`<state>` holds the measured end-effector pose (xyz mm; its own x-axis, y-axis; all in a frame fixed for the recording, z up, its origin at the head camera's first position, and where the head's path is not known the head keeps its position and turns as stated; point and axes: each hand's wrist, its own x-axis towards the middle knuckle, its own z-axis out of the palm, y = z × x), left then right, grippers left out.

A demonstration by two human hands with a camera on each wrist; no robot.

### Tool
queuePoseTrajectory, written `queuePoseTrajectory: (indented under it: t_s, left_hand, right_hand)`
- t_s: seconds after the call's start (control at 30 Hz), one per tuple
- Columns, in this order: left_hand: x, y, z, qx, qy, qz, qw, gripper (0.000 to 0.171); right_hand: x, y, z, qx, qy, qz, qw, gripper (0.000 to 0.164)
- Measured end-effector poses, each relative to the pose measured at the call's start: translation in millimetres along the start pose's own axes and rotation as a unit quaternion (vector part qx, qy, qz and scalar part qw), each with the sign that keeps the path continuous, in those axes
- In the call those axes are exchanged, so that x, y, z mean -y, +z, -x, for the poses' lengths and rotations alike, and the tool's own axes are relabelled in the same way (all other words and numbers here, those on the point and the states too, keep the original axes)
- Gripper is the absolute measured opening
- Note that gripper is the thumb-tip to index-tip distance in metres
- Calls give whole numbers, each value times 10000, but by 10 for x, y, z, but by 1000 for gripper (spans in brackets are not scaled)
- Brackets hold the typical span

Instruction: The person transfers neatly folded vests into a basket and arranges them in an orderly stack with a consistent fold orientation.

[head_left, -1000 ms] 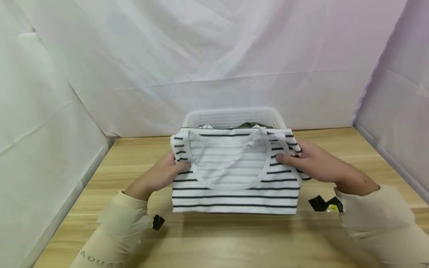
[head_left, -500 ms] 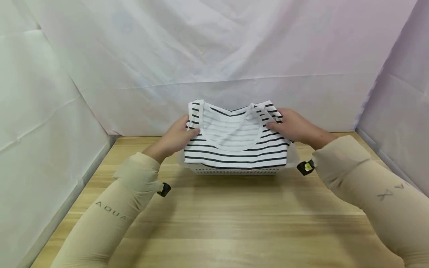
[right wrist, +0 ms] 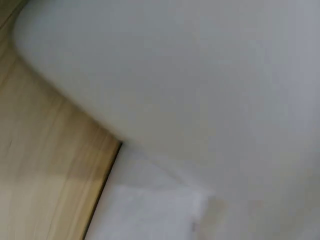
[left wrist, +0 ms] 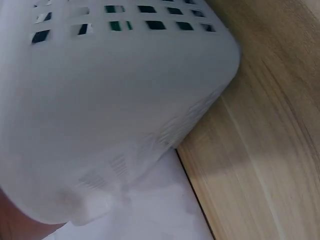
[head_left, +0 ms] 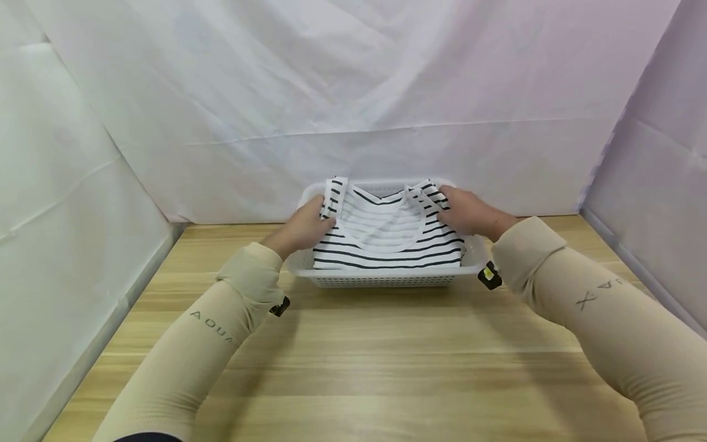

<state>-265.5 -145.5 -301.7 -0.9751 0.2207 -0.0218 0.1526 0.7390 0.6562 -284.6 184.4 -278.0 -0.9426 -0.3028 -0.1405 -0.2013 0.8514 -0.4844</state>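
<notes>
A folded white shirt [head_left: 381,256] with black stripes and a wide scoop neck lies inside the rim of a white perforated plastic basket [head_left: 381,280]. My left hand [head_left: 306,226] grips the shirt's left side near the shoulder, thumb on top. On the opposite side my right hand [head_left: 468,212] holds the other shoulder the same way, its remaining fingers hidden under the cloth. In the left wrist view the basket's outer wall [left wrist: 115,75] fills much of the picture, with dark and green cloth showing through its holes. The right wrist view shows mostly blurred basket wall [right wrist: 175,75].
The basket stands at the back of a wooden table [head_left: 381,368], close to a white cloth backdrop [head_left: 353,86]. White sheets also hang on the left [head_left: 66,215] and right [head_left: 652,172] sides.
Both hands have carried the striped shirt forward, away from the body, and then lowered it into the basket. The basket's front rim, hidden earlier behind the shirt, now shows.
</notes>
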Motion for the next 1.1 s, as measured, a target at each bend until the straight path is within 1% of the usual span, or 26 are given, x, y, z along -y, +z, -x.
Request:
queuePoseTrajectory:
  t_s: [0.13, 0.23, 0.27, 0.33, 0.4, 0.43, 0.5, 0.6, 0.63, 0.73, 0.83, 0.9, 0.97, 1.1]
  left_hand:
    - [8, 53, 27, -68, -34, -443, 9990, 45]
    - [-13, 103, 54, -169, -126, -744, 9970, 45]
    - [-22, 122, 62, -200, -149, -814, 9964, 45]
    - [-33, 156, 76, -306, -131, -1101, 9934, 46]
    - [-39, 185, 90, -437, -71, -1431, 9887, 51]
    - [-38, 198, 98, -501, -42, -1604, 9858, 54]
    - [-34, 213, 109, -679, 11, -1985, 9777, 60]
    - [-24, 223, 131, -858, 41, -2344, 9683, 68]
    - [-20, 226, 139, -899, 49, -2441, 9656, 71]
    - [3, 238, 156, -998, 102, -2652, 9590, 74]
    - [41, 251, 167, -1110, 149, -2920, 9498, 75]
    - [69, 254, 172, -1157, 170, -3084, 9440, 76]
    - [92, 253, 172, -1155, 222, -3275, 9375, 72]
    - [103, 251, 173, -933, 291, -3674, 9249, 57]
  right_hand:
    - [-35, 78, 6, -196, -260, 91, 9994, 66]
    - [-72, 146, 7, -397, -411, 285, 9980, 74]
    - [-82, 172, 6, -457, -450, 374, 9972, 77]
    - [-98, 230, 9, -501, -516, 546, 9959, 82]
    - [-112, 289, 11, -509, -667, 934, 9921, 81]
    - [-121, 316, 12, -539, -803, 1207, 9880, 78]
    - [-134, 360, 20, -621, -1079, 1821, 9754, 71]
    - [-144, 405, 30, -900, -1492, 2724, 9463, 62]
    - [-143, 414, 36, -933, -1554, 2937, 9386, 60]
    - [-132, 432, 63, -886, -1639, 3424, 9209, 52]
    - [-109, 439, 93, -729, -1643, 3788, 9079, 43]
    - [-98, 444, 102, -672, -1632, 3982, 9002, 40]
    - [-93, 449, 101, -664, -1645, 4142, 8927, 39]
    - [-86, 458, 105, -581, -1635, 4392, 8815, 40]
